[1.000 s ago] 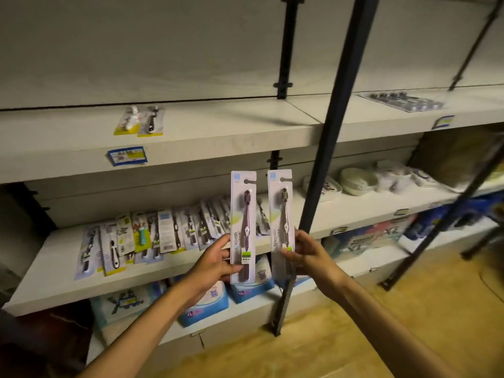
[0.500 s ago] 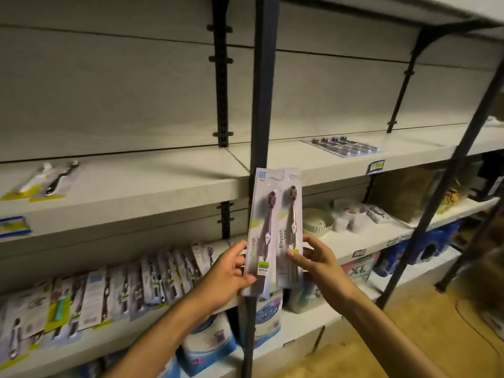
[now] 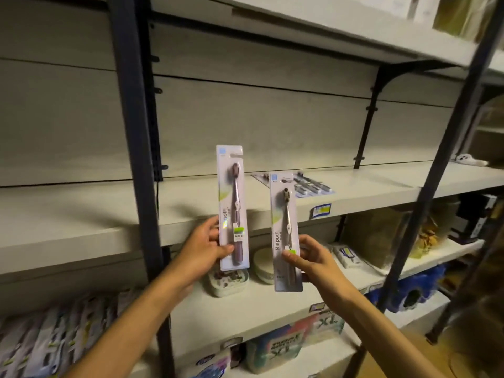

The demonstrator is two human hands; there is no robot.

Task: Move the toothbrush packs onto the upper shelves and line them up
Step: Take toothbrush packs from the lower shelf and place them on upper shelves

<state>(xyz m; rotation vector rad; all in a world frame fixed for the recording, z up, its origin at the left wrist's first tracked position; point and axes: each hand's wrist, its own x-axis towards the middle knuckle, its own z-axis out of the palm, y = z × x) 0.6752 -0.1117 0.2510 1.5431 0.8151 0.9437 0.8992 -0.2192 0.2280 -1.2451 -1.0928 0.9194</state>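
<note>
My left hand (image 3: 205,246) grips the lower part of a purple toothbrush pack (image 3: 231,192), held upright in front of the upper shelf (image 3: 368,184). My right hand (image 3: 309,257) pinches a second pack with a pale toothbrush (image 3: 285,214), upright and a little lower, to the right of the first. A flat pack of several brushes (image 3: 301,184) lies on the upper shelf just behind them. Many more toothbrush packs (image 3: 54,336) lean in a blurred row on the lower shelf at bottom left.
A dark steel upright (image 3: 136,159) stands just left of my left hand and another upright (image 3: 436,170) slants at the right. Bowls and small boxes (image 3: 261,266) sit on the middle shelf below the packs. Diaper packs (image 3: 283,347) fill the bottom shelf.
The view has swung up and to the right along the shelving. Both hands have risen to the upper shelf's edge, and the two packs, side by side before, have moved apart.
</note>
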